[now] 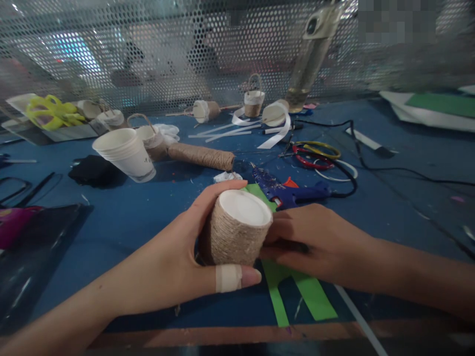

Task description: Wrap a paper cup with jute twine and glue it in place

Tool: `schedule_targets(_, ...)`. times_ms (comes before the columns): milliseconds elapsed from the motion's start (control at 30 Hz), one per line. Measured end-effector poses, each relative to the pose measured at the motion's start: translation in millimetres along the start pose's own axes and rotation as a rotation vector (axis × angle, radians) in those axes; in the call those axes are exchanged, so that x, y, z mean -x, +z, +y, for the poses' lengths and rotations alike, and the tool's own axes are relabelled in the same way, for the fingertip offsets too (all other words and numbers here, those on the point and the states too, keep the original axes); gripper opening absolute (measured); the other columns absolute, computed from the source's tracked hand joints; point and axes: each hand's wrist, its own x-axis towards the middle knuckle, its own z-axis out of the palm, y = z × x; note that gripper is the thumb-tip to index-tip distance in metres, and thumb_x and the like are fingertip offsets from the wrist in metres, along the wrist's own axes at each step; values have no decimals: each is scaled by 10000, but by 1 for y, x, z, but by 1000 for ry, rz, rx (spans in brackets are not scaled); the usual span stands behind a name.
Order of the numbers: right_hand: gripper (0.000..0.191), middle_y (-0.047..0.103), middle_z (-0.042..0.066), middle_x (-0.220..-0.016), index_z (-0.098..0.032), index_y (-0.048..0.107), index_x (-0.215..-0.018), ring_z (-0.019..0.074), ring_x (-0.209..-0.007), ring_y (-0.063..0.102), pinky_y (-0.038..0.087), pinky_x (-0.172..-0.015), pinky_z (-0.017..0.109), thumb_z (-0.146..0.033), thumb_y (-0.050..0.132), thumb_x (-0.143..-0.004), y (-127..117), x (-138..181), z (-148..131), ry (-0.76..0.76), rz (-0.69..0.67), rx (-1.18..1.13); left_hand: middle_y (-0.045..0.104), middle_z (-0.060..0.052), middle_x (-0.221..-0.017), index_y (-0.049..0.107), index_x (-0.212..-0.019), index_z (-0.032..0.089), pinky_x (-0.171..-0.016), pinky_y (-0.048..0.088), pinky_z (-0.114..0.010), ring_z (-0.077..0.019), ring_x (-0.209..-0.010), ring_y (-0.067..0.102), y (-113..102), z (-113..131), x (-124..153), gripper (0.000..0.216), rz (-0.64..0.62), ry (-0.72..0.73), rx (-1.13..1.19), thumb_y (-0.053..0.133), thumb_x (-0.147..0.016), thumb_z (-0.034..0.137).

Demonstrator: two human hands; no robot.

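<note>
A paper cup wrapped in brown twine (237, 240) is tilted in front of me, its white round end facing up. My left hand (189, 252) is closed around its left side, thumb along the near side and fingers behind. A strip of beige tape (228, 278) circles that thumb. Against the cup's right side is my right hand (315, 242), fingers curled, their tips hidden by the cup. Beneath lie green paper strips (315, 296). Just beyond my right hand rests a blue glue gun (293, 190) with a red-orange trigger.
Stacked paper cups (120, 151) and a twine roll (202, 155) lie farther left. Small twine-handled baskets (254, 104), white paper strips (226, 131) and a bottle (313, 59) stand near the perforated metal panel (166, 49). Yellow scissors (54, 111) sit far left; a black cable (356, 143) crosses the right.
</note>
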Motion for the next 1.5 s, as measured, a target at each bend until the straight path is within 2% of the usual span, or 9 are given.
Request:
schedule_targets(200, 228, 830, 51, -973, -191, 792, -1018, 216, -886, 786, 509, -742, 289, -353, 643, -1076, -1, -4, -3, 16, -14, -8, 617, 104, -1514, 423, -1526, 547, -1072, 543, -187, -199, -1380, 638, 0, 0, -2, 923, -24, 16, -25, 916, -843, 170)
schedule_targets(467, 141, 829, 11, -964, -238, 802, -1063, 204, -831, 759, 444, -685, 282, -266, 665, -1050, -1, -5, -3, -42, 17, 55, 626, 110, -1529, 356, -1546, 553, -1095, 533, -228, -213, -1382, 641, 1, 1, 0, 894, -22, 74, -271, 884, -887, 260)
schedule_targets(900, 191, 810, 5, -911, -250, 798, -1040, 196, -756, 730, 415, -637, 297, -172, 624, -1022, -2, -6, -6, -75, 18, 72, 632, 109, -1543, 307, -1562, 543, -1095, 541, -218, -207, -1382, 658, 0, 2, 1, 891, -54, 97, -332, 873, -909, 326)
schedule_targets(1200, 161, 775, 4, -872, -236, 773, -1026, 161, -736, 685, 369, -632, 269, -206, 617, -1048, -1, -4, -3, -108, 3, 68, 623, 77, -1546, 287, -1572, 536, -1090, 560, -238, -223, -1372, 667, 1, 2, 1, 885, -67, 95, -364, 862, -924, 356)
schedule_targets(1333, 166, 764, 1, -852, -227, 766, -1028, 165, -715, 675, 375, -623, 269, -244, 605, -1065, 0, -5, 1, -147, 19, 93, 635, 92, -1537, 296, -1570, 538, -1073, 568, -225, -224, -1368, 673, 2, 2, 2, 908, -62, 91, -352, 879, -902, 341)
schedule_targets(1500, 195, 746, -16, -826, -225, 751, -1019, 158, -681, 656, 395, -610, 269, -278, 574, -1084, 0, -2, 4, -185, 59, 124, 653, 107, -1517, 312, -1558, 550, -1041, 582, -218, -218, -1344, 684, 4, 3, 3, 875, -43, 78, -355, 875, -901, 414)
